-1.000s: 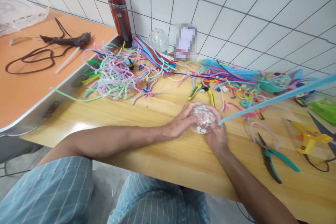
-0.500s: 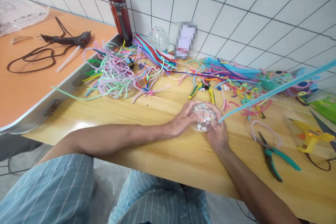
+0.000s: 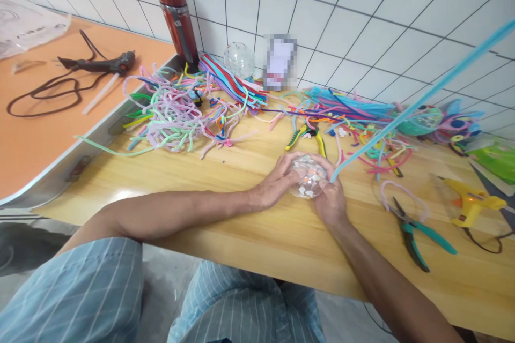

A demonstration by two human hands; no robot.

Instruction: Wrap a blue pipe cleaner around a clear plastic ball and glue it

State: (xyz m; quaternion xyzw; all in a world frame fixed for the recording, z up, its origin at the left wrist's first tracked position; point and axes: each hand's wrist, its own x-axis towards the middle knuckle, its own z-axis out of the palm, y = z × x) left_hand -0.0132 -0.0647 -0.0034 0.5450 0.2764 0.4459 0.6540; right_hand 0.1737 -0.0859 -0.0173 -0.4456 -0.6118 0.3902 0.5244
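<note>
A clear plastic ball with white and orange flakes inside sits between my hands, just above the table's front part. My left hand wraps its left side, thumb across the front. My right hand grips the right side and also pinches a light blue pipe cleaner, which sticks out long toward the upper right. Behind the ball lie yellow-and-black pliers, partly hidden by my fingers. Teal-handled long-nose pliers rest open to the right.
Tangled pipe cleaners and straight bundles line the back. A red thermos, another clear ball and a blurred-out phone stand near the wall. A yellow glue gun is right, a black one left.
The light blue pipe cleaner now slants more steeply, its far end higher. Both hands keep their hold on the ball. The whole view has shifted slightly.
</note>
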